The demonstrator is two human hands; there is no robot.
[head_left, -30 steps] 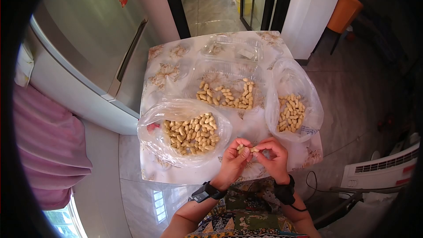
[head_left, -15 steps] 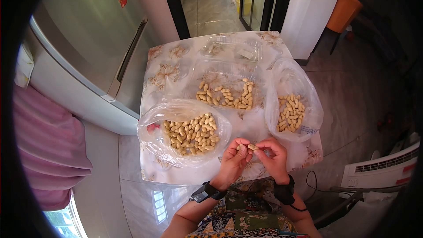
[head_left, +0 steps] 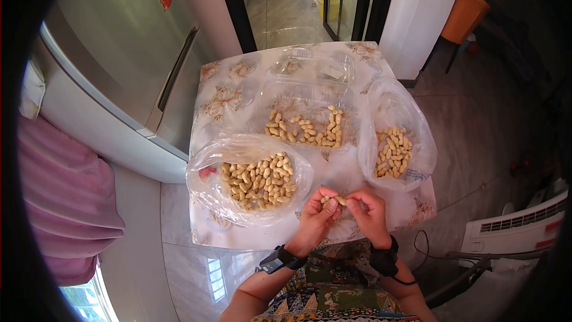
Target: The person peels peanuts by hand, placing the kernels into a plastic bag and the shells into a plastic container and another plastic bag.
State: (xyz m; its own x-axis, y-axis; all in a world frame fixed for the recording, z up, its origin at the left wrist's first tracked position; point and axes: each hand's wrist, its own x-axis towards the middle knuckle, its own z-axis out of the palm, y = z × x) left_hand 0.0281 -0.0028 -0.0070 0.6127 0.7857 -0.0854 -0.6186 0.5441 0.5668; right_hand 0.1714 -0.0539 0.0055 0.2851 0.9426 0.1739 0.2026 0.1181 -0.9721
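Near the table's front edge, my left hand (head_left: 319, 216) and my right hand (head_left: 370, 214) meet with fingers pinched. An unshelled peanut (head_left: 341, 201) sits between their fingertips, held from both sides. Another tan bit shows at the left fingers, too small to tell if it is a second peanut. To the left of my hands lies an open clear plastic bag (head_left: 205, 200) with a heap of peanuts (head_left: 259, 182) in it. A second plastic bag (head_left: 387, 101), right of my hands, holds a smaller pile of peanuts (head_left: 393, 152).
Behind the bags, a clear plastic tray (head_left: 310, 92) holds peanuts in its front part, with its clear lid (head_left: 310, 62) beyond. The flowered table (head_left: 223, 104) stands beside a fridge (head_left: 128, 42). An orange chair (head_left: 466, 16) is at the back right.
My fingers have shifted slightly around the peanut, and both hands have tilted a little. Bags, tray and heaps look the same.
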